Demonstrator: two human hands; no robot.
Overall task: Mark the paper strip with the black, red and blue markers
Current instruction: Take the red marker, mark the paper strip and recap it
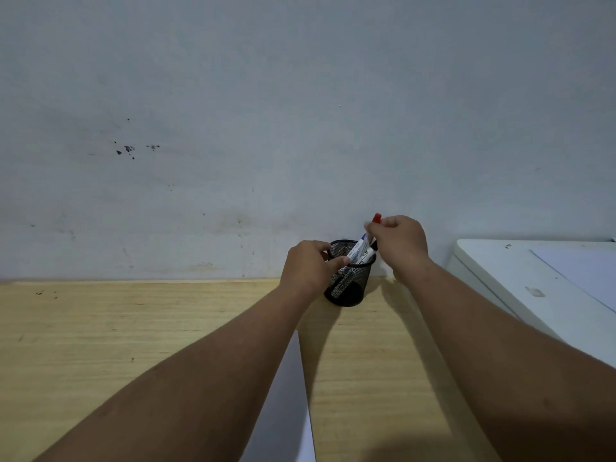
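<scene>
A black mesh pen holder (348, 288) stands on the wooden table against the wall. My left hand (308, 265) grips its left rim and side. My right hand (400, 243) is above the holder, fingers closed on a red-capped marker (377, 218) whose cap pokes out above my fingers. Two more white-bodied markers (358, 251) lean inside the holder; their cap colours are hard to tell. A white paper strip (288, 405) lies on the table between my forearms, partly hidden by my left arm.
The wooden table (100, 335) runs to a stained grey wall (233, 128) right behind the holder. A white box-like unit (533, 278) stands at the right, next to my right forearm.
</scene>
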